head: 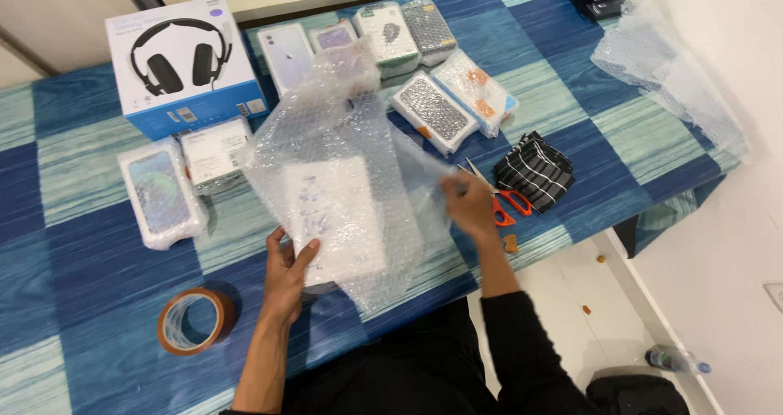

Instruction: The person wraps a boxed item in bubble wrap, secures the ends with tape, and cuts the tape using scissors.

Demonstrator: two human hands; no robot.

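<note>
Left hand pins the white box; right hand, at 3 o'clock, pinches bubble wrap — pull it taut.

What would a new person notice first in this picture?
The big sheet of bubble wrap in the middle, around a flat white box; the left hand holds the box, the right hand the wrap's edge. Then the headphone box at the back left and the brown tape roll at the front left.
</note>
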